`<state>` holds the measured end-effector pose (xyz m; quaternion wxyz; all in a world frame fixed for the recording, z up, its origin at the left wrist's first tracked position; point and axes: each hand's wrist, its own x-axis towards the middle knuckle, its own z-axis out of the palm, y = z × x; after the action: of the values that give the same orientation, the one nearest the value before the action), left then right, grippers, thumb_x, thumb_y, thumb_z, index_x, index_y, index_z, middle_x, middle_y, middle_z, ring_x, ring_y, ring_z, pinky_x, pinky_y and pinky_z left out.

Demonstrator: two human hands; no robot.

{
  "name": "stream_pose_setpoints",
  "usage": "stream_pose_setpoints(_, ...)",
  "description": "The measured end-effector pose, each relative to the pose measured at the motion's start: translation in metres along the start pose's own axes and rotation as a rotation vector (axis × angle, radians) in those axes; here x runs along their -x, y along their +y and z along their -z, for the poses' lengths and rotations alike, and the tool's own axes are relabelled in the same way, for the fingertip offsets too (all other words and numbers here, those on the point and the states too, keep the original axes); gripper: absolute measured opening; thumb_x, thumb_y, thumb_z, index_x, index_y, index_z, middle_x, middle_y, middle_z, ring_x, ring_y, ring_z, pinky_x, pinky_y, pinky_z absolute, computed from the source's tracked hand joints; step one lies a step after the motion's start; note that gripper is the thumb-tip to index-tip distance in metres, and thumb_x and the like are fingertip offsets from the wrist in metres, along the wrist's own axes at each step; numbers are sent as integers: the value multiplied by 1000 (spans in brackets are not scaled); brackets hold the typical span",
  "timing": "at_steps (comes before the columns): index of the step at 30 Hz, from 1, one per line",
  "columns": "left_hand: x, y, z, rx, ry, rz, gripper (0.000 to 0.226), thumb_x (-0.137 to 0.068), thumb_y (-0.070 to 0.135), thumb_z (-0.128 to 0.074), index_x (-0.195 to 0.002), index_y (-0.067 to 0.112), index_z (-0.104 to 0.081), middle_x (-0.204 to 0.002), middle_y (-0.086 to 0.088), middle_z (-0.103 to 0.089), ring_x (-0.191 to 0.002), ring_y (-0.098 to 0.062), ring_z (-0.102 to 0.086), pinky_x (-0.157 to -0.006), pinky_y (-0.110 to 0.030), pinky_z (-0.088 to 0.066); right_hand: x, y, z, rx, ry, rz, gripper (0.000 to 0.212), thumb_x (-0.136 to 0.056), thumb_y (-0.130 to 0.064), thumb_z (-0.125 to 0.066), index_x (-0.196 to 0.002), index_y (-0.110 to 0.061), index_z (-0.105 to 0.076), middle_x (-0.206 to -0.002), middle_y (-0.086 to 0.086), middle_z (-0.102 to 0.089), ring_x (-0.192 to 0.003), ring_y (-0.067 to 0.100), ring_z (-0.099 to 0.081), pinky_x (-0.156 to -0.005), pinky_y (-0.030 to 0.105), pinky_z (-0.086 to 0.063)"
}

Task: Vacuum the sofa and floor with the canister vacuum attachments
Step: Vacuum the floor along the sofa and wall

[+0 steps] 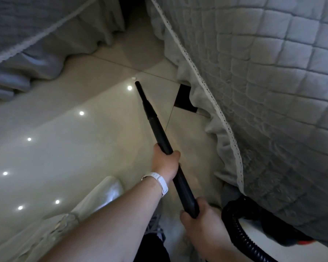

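I hold a long black vacuum wand (155,125) slanting down to the glossy tiled floor (64,138). Its narrow nozzle tip (137,84) rests by a small white speck (133,78) on the tile. My left hand (166,159), with a white wristband, grips the middle of the wand. My right hand (201,218) grips its lower end, where the ribbed black hose (235,222) joins. The sofa with a grey quilted cover (273,91) and lace-edged skirt stands on the right, close to the wand.
A second grey-covered seat (27,35) fills the top left, leaving a narrow gap of floor between the two. A dark sofa foot (184,99) shows under the skirt. White fabric (95,201) lies at lower left. The white and orange canister (273,241) sits at lower right.
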<state>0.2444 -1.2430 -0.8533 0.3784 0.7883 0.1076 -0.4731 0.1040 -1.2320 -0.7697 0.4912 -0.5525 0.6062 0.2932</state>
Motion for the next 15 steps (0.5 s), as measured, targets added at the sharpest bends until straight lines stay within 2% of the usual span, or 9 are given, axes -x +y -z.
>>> stream_pose_setpoints(5, -13, 17, 7, 6, -34, -12, 21, -90, 12, -59, -107, 17, -48, -85, -5, -60, -58, -20, -65, -53, -28, -53, -6, -19, 6, -17, -11, 19, 21, -86, -40, -61, -92, -22, -52, -73, 1, -64, -77, 24, -66, -68, 31, -49)
stream_pose_setpoints(9, -16, 22, 13, 24, -22, 0, 18, -90, 12, -58, -104, 18, -48, -86, -4, -59, -59, -21, -65, -55, -28, -54, -5, -27, 6, 8, 13, 17, 23, -82, -41, -62, -86, -22, -50, -72, 2, -63, -74, 22, -65, -65, 31, -47)
stream_pose_setpoints(15, -12, 27, 18, 50, -4, 8, 19, -90, 12, -58, -105, 19, -48, -86, -4, -60, -60, -21, -65, -53, -27, -53, 2, -39, 12, 29, 8, 21, 25, -83, -42, -62, -85, -20, -48, -75, 1, -62, -80, 21, -64, -68, 29, -47)
